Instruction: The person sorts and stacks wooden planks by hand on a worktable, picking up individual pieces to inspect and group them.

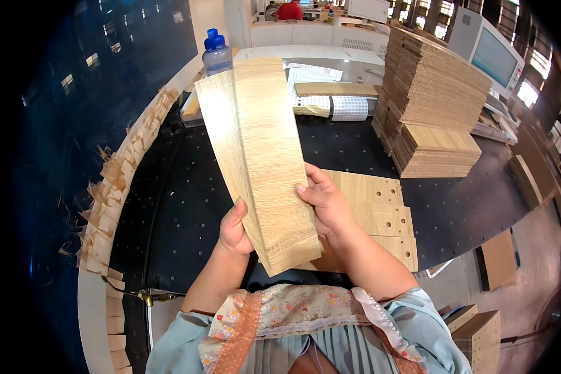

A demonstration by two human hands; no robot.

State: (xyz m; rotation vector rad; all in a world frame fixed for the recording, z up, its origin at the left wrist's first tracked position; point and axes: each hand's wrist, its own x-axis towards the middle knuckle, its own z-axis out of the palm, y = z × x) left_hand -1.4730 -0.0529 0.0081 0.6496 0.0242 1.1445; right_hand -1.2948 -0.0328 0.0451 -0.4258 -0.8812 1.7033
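Two long, light wood-grain boards (pixel 271 149) are held up in front of me, overlapping and slightly fanned, their far ends tilted up. My left hand (pixel 235 229) grips the lower left edge of the rear board, thumb along its side. On the right edge, my right hand (pixel 323 198) is closed with its thumb on the face of the front board; its other fingers go behind. Beneath my right forearm, several drilled boards (pixel 374 219) lie overlapping on the black table (pixel 187 206), round holes at their right ends. The boards hide part of this pile.
A tall stack of boards (pixel 430 81) stands at the back right, with a lower stack (pixel 442 149) before it. Behind are a monitor (pixel 489 53), a blue-capped bottle (pixel 217 56) and papers (pixel 311 78). Taped strips (pixel 121 174) line the left edge. A person in red (pixel 290 10) is far off.
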